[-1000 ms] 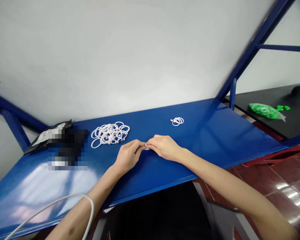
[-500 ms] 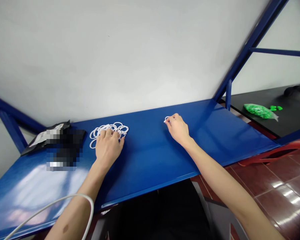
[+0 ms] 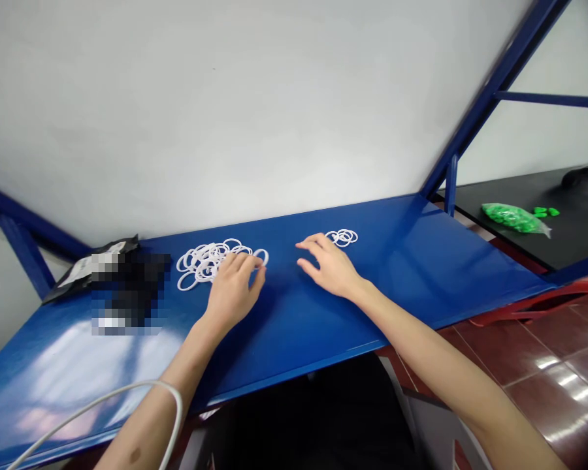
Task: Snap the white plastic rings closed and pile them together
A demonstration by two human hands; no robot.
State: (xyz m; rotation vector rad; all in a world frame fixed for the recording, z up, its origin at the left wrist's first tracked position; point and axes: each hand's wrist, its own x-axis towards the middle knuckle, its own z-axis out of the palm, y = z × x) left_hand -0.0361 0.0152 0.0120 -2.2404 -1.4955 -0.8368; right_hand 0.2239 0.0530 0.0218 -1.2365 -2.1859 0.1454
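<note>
A pile of thin white elastic bands (image 3: pixel 203 258) lies on the left part of the blue table (image 3: pixel 294 326). At the pile's right edge, my left hand (image 3: pixel 235 287) pinches one white band (image 3: pixel 262 253) between thumb and fingers; the band sticks up past the fingertips. Across from it is my right hand (image 3: pixel 328 264), thumb and fingers apart with nothing between them, pointing toward the left hand. Just behind the right hand sits a small group of white bands (image 3: pixel 345 236), partly hidden by its knuckles.
Black packages (image 3: pixel 132 281), partly blurred out, lie at the table's left end. A pale cable (image 3: pixel 122 390) loops over my left forearm. On a black table (image 3: pixel 573 222) to the right rests a bag of green pieces (image 3: pixel 514 217). A white wall (image 3: pixel 284 111) stands behind.
My right hand has let go of a band at the right group and moved left, opening its fingers. My left hand has drawn right from the pile with one band in its fingertips.
</note>
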